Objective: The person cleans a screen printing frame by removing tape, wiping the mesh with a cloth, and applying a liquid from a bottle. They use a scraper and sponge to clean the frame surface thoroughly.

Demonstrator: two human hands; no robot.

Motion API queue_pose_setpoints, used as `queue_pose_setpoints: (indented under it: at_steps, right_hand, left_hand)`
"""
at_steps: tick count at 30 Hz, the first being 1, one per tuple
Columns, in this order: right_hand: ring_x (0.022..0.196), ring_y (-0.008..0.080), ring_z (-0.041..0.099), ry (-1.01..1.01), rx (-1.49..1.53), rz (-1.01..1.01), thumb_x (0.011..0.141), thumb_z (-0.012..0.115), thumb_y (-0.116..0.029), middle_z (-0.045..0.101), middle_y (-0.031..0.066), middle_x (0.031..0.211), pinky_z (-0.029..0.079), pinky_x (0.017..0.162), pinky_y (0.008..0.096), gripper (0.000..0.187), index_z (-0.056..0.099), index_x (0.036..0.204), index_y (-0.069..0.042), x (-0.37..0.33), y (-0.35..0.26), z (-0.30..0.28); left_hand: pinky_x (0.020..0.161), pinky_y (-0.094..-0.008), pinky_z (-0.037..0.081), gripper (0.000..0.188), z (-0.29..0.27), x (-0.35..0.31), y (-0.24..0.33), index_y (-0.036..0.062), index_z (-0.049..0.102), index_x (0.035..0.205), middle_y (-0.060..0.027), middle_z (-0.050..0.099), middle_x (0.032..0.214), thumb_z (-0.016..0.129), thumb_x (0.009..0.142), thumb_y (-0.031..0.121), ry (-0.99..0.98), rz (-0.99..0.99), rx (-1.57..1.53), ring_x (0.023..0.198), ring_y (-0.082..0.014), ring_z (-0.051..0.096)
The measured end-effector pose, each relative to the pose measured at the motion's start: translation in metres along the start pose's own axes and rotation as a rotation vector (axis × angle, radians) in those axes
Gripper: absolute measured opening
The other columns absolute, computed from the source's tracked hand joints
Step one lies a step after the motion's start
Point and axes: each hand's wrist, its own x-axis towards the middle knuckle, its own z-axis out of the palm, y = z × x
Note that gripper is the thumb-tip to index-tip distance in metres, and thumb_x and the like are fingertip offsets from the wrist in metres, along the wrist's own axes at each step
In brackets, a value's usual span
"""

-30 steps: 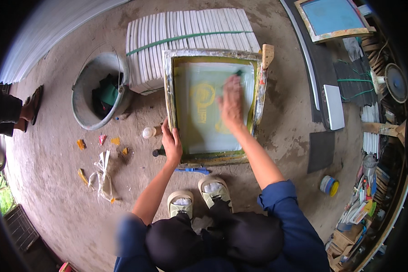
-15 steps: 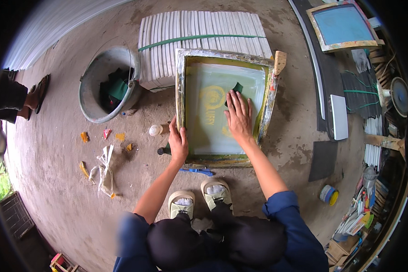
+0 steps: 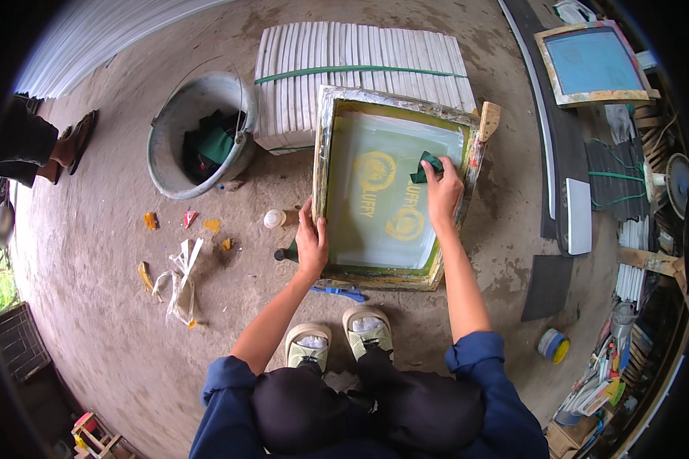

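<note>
A wooden screen printing frame [image 3: 323, 153] with a pale mesh and yellow stencil designs lies tilted in front of my feet. My left hand [image 3: 311, 243] grips its left side, fingers curled over the wooden edge. Over the right part of the mesh, my right hand [image 3: 444, 195] pinches a small dark green cloth [image 3: 425, 168] between thumb and fingers. Whether the cloth touches the mesh, I cannot tell. A small bottle with a whitish cap [image 3: 274, 219] stands just left of the frame, near my left hand. Partly under the frame's lower left lies a dark bottle [image 3: 285, 253].
A strapped stack of white slabs [image 3: 360, 53] lies behind the frame. Left of it stands a grey bucket [image 3: 161, 164] holding dark cloths. Plastic scraps [image 3: 180, 283] litter the floor. A blue-meshed frame [image 3: 593, 61] and a paint tub [image 3: 553, 346] are on the right. Another person's feet [image 3: 76, 145] show at left.
My right hand has lifted from lying flat on the cloth to pinching it, and moved right across the mesh. My left hand keeps its hold on the frame. The view has shifted slightly.
</note>
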Motion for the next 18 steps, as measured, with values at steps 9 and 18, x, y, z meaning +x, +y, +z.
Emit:
queue_pose_setpoints:
  at_steps: [9, 18]
  right_hand:
    - [0.099, 0.0348, 0.044, -0.117, -0.031, -0.018, 0.080, 0.066, -0.008, 0.045, 0.0143, 0.100, 0.038, 0.086, 0.0447, 0.026, 0.054, 0.103, -0.002, -0.002, 0.024, 0.005]
    - [0.137, 0.0331, 0.019, -0.025, -0.423, -0.326, 0.091, 0.049, -0.030, 0.021, 0.0181, 0.147, 0.021, 0.110, 0.0451, 0.062, 0.027, 0.138, 0.003, -0.028, 0.019, 0.032]
  left_hand:
    - [0.087, -0.0378, 0.045, 0.040, 0.004, 0.001, 0.002, 0.0048, 0.033, 0.132, -0.0225, 0.054, 0.118, 0.043, 0.094, 0.016, 0.038, 0.098, 0.013, 0.105, -0.0348, 0.056]
    - [0.086, -0.0376, 0.045, 0.040, 0.004, 0.001, 0.008, 0.0050, 0.034, 0.132, -0.0224, 0.054, 0.119, 0.042, 0.094, 0.016, 0.021, 0.054, -0.001, 0.103, -0.0335, 0.057]
